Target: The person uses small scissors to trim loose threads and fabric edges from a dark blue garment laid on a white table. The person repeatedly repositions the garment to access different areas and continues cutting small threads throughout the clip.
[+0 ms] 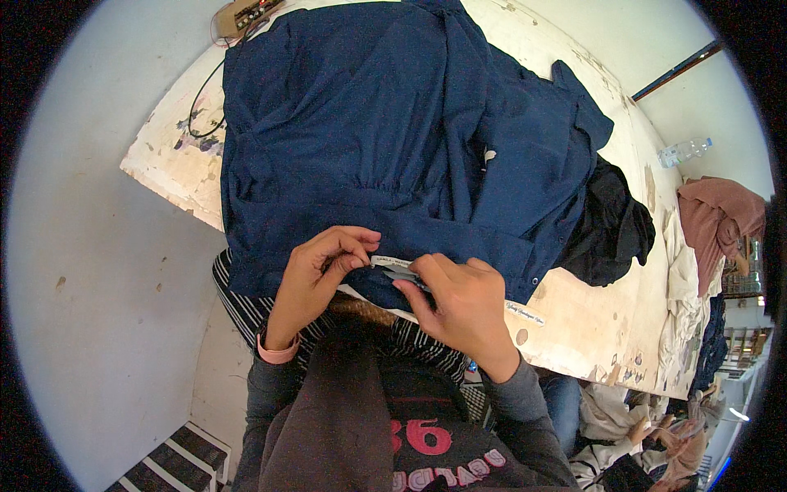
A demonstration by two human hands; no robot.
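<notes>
A dark blue garment (352, 107) lies spread over the table, its near edge by my hands. My left hand (316, 275) has thumb and forefinger pinched at the end of a narrow white label (388, 261) with print on it. Close on its right, my right hand (461, 299) is closed around small grey thread snips (403, 276), whose blades point left just under the label. The fingers hide most of the snips. Whether the blades touch the label, I cannot tell.
A worn, pale table (574, 328) carries the garment. Black cloth (611, 221) lies at its right, with a printed white strip (525, 313) nearer me. Farther off are a clear bottle (684, 152), brownish-pink cloth (713, 221), and a small box with a cable (246, 16) at the far left.
</notes>
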